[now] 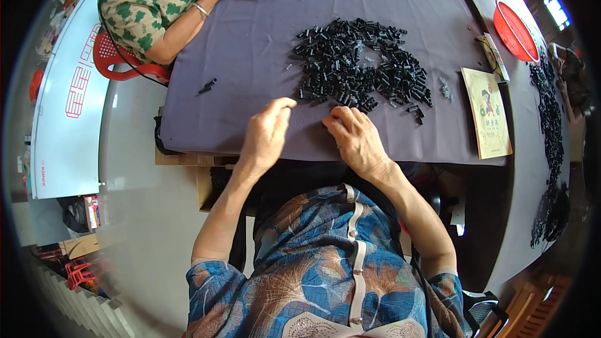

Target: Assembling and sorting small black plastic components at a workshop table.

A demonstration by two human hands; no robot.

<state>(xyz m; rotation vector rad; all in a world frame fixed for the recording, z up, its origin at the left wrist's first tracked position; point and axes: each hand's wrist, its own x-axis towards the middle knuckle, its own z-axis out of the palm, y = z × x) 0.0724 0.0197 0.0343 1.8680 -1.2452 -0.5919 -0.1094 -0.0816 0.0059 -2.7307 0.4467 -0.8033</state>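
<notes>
My left hand (268, 133) hovers over the near part of the grey-purple tablecloth (213, 112), its fingers curled and pressed together; anything in them is hidden. Just to its right, my right hand (355, 139) is closed at the near edge of a big pile of small black plastic pieces (338, 75). Its fingertips bend inward, and I cannot make out what they hold. The two hands are apart. Small clear pieces (368, 57) lie in the middle of the pile. A few black pieces (208, 86) rest away from it on the left.
A yellow printed booklet (485, 116) and a white power strip (494, 56) lie at right. Beyond are a red basket (516, 28) and more black pieces (548, 131) on another table. At far left a co-worker (150, 9) sits on a red chair (109, 56).
</notes>
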